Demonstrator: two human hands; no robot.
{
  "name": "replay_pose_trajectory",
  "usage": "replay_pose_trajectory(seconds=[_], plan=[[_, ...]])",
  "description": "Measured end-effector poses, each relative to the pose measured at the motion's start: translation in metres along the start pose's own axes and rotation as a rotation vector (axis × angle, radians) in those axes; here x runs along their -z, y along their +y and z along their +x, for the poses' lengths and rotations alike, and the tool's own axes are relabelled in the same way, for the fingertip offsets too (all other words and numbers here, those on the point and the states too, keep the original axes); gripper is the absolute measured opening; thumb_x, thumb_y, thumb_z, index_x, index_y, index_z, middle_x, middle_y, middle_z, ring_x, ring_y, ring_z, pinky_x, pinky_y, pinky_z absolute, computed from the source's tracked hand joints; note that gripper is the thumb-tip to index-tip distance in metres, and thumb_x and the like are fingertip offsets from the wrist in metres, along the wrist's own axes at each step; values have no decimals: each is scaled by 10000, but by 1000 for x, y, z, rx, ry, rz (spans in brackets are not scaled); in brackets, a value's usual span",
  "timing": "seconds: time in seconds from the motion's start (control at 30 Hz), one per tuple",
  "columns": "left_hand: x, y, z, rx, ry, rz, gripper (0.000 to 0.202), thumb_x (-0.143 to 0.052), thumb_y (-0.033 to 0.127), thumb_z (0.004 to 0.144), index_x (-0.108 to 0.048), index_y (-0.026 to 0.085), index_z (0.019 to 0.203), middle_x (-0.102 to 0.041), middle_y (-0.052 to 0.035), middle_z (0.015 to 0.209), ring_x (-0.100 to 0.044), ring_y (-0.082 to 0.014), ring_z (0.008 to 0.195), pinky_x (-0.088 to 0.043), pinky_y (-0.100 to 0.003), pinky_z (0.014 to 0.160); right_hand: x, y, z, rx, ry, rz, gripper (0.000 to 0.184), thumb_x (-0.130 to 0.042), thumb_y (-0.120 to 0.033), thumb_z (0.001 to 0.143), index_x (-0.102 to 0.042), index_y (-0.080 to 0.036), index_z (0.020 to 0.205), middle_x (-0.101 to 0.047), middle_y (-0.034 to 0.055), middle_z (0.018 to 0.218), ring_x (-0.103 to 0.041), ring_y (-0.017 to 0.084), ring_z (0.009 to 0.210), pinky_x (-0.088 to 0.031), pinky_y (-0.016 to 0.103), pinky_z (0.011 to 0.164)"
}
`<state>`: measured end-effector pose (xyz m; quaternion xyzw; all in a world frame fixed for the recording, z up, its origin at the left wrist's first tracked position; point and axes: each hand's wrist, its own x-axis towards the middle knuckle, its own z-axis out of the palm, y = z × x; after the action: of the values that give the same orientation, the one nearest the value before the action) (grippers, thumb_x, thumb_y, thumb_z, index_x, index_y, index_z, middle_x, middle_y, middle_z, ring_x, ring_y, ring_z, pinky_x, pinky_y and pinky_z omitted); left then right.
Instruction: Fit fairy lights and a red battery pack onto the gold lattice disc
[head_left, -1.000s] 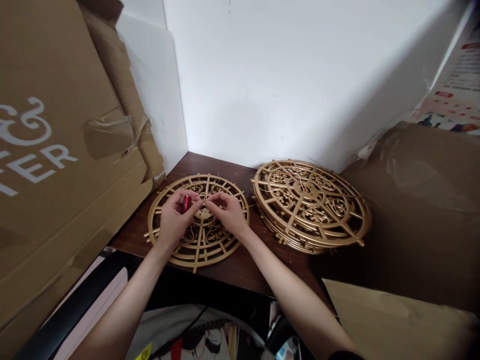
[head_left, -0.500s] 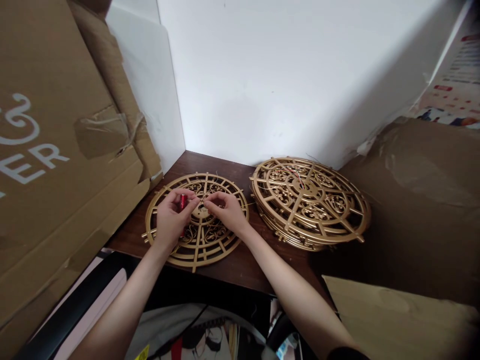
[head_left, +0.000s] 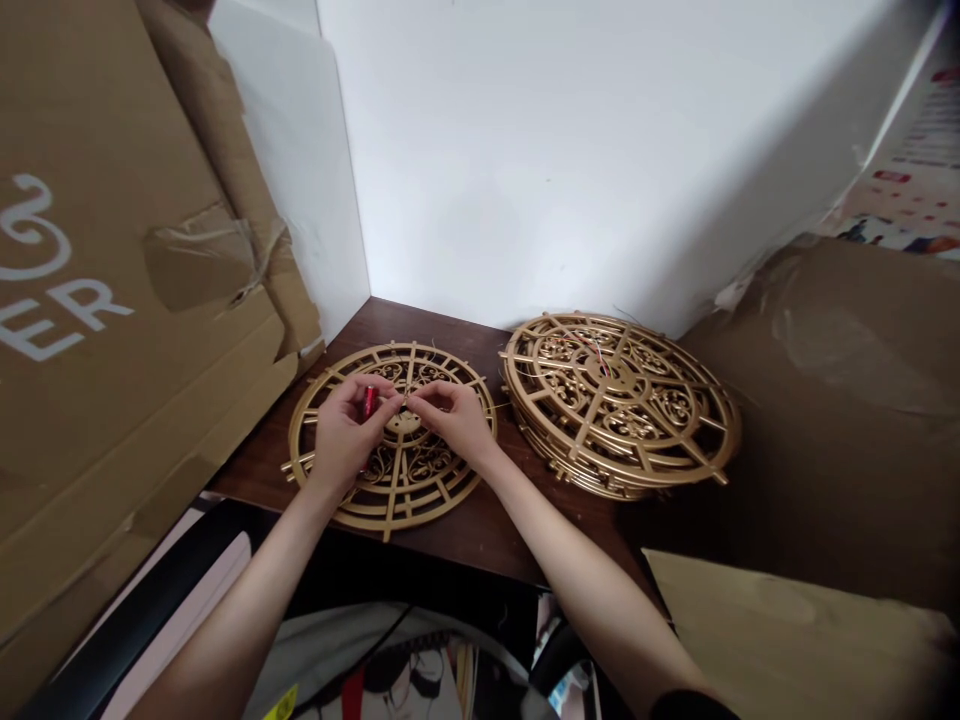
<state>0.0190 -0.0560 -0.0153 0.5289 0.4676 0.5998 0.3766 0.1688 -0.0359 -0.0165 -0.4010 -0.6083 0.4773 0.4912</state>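
Note:
A gold openwork disc [head_left: 394, 524] with scrollwork and a rim of short bars lies flat on the dark wooden table. Over its centre, my left hand [head_left: 346, 430] is closed around a slim red tool [head_left: 370, 402], whose lower part is mostly hidden by the palm. The same hand's thumb and forefinger pinch close to the disc's hub. Facing it, my right hand [head_left: 456, 420] is also pinched, its fingertips almost meeting the left ones. Thin wire seems to be between the fingertips, though it is too fine to follow clearly.
To the right stands a stack of similar gold discs [head_left: 592, 425], with thin red and white wires [head_left: 600, 352] on top. Cardboard boxes flank the table [head_left: 499, 535] at left [head_left: 180, 350] and right [head_left: 847, 400]. A white panel [head_left: 487, 200] rises behind.
My two hands' fingertips have drawn slightly closer together over the disc's hub. The view has shifted a little; the discs stay where they were.

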Motion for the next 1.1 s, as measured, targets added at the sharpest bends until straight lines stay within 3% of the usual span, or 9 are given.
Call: replay_pose_trajectory(seconds=[0.47, 0.73, 1.1], plan=[[-3, 7, -3, -1, -115, -14, 369, -768, 307, 694, -598, 181, 996, -676, -9, 772, -560, -114, 576, -418, -220, 516, 0, -13, 0, -174, 60, 294, 335, -772, -456, 627, -655, -158, 725, -590, -32, 541, -522, 90, 506, -416, 204, 468], [-5, 9, -6, 77, -208, -168, 327, -588, 439, 856, -555, 202, 1080, -568, 14, 687, -408, -77, 467, -261, -157, 348, 1, -17, -2, -128, 33, 225, 314, -777, -449, 627, -657, -165, 689, -607, -20, 549, -513, 90, 489, -411, 210, 456], [-5, 7, -6, 48, -266, -132, 282, -598, 427, 858, -572, 210, 1037, -520, 39, 634, -397, -62, 418, -306, -155, 328, 3, -17, -1, -74, -44, 199, 281, -778, -420, 642, -667, -163, 668, -633, -12, 567, -543, 102, 517, -462, 233, 516]])
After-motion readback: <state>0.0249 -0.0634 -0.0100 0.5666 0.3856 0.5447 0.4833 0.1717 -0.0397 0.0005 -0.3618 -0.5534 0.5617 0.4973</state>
